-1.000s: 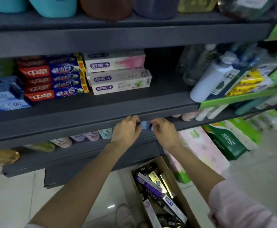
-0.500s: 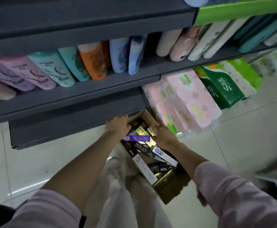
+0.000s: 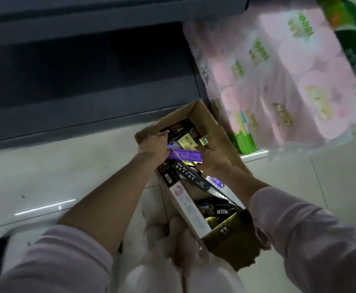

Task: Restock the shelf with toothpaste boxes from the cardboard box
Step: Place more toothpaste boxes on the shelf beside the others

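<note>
Two hands in the carton (image 3: pixel 221 132) on the floor: left hand (image 3: pixel 155 148) and right hand (image 3: pixel 214 158) each grip an end of a purple toothpaste box (image 3: pixel 185 155), toward the carton's 12 o'clock end.

Left hand (image 3: pixel 154 148): forearm bare, reaching down and forward, fingers curled. Right hand (image 3: pixel 214 158): pink sleeve pushed up the forearm, reaching down, fingers bent. Hands near, facing.
</note>
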A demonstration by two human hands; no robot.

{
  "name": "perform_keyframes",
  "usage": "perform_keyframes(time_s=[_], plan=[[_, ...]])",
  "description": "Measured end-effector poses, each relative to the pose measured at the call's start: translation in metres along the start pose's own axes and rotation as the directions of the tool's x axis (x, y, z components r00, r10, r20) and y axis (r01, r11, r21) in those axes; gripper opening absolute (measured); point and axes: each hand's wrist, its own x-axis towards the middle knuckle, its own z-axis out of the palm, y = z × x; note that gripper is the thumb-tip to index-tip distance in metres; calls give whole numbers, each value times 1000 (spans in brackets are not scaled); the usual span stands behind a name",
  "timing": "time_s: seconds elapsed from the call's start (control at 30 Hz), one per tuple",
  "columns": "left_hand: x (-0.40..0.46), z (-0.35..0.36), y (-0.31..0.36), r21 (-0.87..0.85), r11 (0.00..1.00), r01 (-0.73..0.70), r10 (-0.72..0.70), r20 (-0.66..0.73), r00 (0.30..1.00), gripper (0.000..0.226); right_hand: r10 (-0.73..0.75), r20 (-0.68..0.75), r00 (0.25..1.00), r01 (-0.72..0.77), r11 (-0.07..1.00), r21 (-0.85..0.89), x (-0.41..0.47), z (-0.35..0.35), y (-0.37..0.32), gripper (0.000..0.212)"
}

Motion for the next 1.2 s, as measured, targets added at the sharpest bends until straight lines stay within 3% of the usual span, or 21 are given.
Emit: perform_keyframes(time_s=[0.1, 0.3, 0.47, 0.57, 0.67, 0.7, 0.77, 0.83, 0.9, 1.03, 1.13, 1.2], plan=[[34, 47, -8, 11, 1000, -6, 6, 21, 1000, 44, -24, 13, 1000, 24, 998, -58, 51, 46, 13, 59], [101, 119, -22, 194, 981, -8, -16, 120, 993, 58, -6, -15, 1000, 4, 992, -129, 119, 99, 29, 64], [129, 143, -24, 277, 961, 1, -32, 106, 994, 67, -55, -115, 992, 48, 997, -65, 142, 118, 37, 43], [130, 141, -21, 268, 963, -4, -27, 115, 993, 68, -20, -195, 981, 49, 988, 146, 136, 115, 47, 44], [125, 134, -19, 180, 983, 24, -44, 109, 993, 62, 262, -304, 916, -70, 850, 521, 129, 114, 60, 61], [124, 132, -18, 133, 990, 35, -48, 92, 995, 61, 312, -321, 895, -80, 818, 570, 131, 114, 64, 57], [119, 128, -18, -6, 998, 60, -59, 39, 997, 58, 286, -290, 913, -103, 852, 513, 137, 115, 70, 41], [116, 124, -19, -162, 983, 88, -88, 5, 996, 57, 190, -208, 960, -105, 926, 362, 141, 117, 66, 39], [114, 119, -22, -246, 965, 93, -93, 15, 996, 60, 121, -187, 975, -88, 981, 175, 144, 124, 58, 55], [113, 116, -27, -227, 971, 74, -62, 59, 996, 60, 111, -250, 962, -135, 988, -80, 156, 146, 42, 88], [114, 118, -30, -266, 963, 43, -38, 25, 999, 61, 137, -263, 955, -182, 971, -155, 163, 156, 38, 79], [112, 115, -31, -311, 950, 12, -15, -8, 1000, 59, 163, -250, 954, -175, 984, -26, 164, 155, 40, 72]])
